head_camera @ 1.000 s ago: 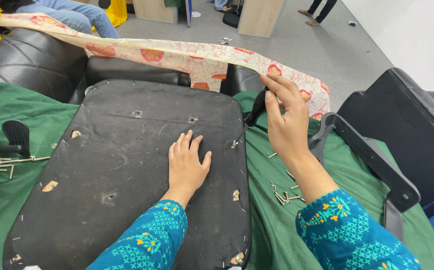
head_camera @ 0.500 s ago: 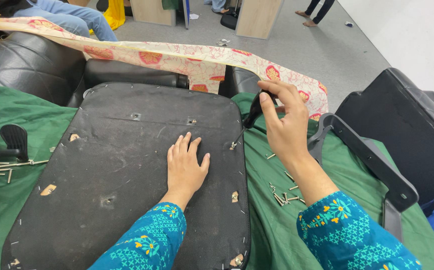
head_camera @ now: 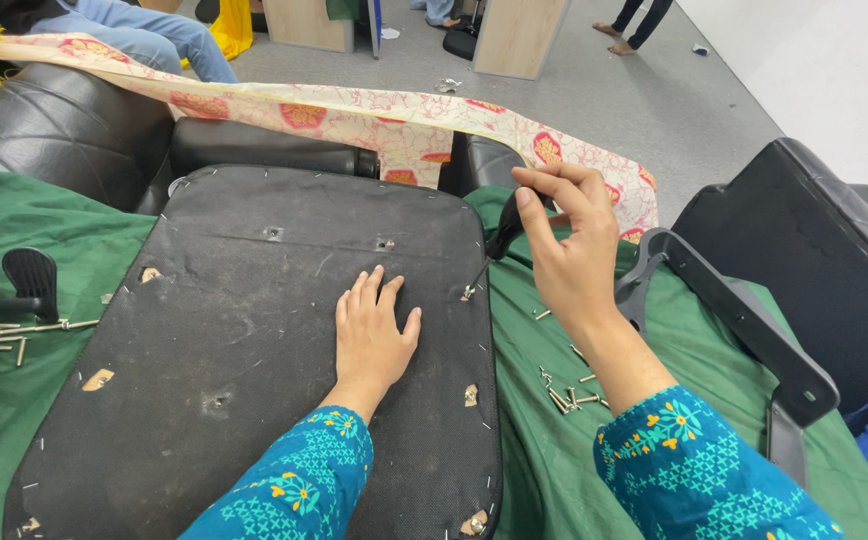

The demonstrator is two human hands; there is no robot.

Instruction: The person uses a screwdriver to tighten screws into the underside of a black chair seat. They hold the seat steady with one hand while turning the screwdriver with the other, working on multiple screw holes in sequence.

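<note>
A left hand (head_camera: pixel 372 335) lies flat, fingers spread, on an upturned black seat base (head_camera: pixel 254 350), while the right hand (head_camera: pixel 569 255) grips a dark-handled screwdriver (head_camera: pixel 499 245), its handle mostly hidden by the fingers, tip at the base's right edge, beside loose screws (head_camera: pixel 564 392) on green cloth (head_camera: pixel 544 450).

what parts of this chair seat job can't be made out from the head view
- Screwdriver: the right hand wraps its handle, so its shape is hidden; the tip at the seat base edge is too small to type.
- Seat base: the near end is cut off by the bottom frame edge and the sleeves.
- Under the left hand: the palm lies flat, hiding that patch.
- Loose screws on the green cloth: too small to count.
</note>
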